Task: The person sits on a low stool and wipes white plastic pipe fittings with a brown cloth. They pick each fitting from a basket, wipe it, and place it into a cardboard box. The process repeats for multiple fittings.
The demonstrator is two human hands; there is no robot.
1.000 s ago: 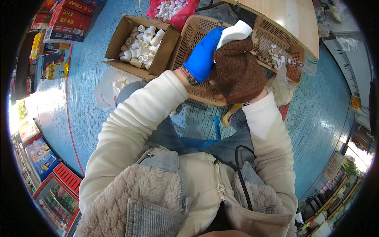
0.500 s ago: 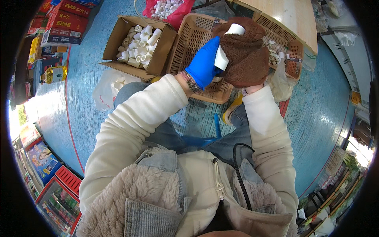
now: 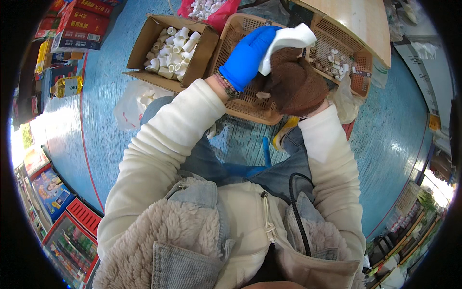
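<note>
Left hand [image 3: 245, 59]: pinching white pipe [image 3: 287, 39]; steady hold advised. Right hand [image 3: 319, 109], at left's four o'clock: under brown cloth [image 3: 301, 86], grip hidden, cannot tell; even contact advised.

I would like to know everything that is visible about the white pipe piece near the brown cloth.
The white pipe piece is a smooth, shiny, curved tube, looking like plastic. It is held aslant, one end toward the lower left and the other toward the upper right, seemingly above the right part of the tan basket. The blue-gloved left grip holds it by its left part; the brown cloth appears to touch its lower side. Its inside cannot be seen.
</note>
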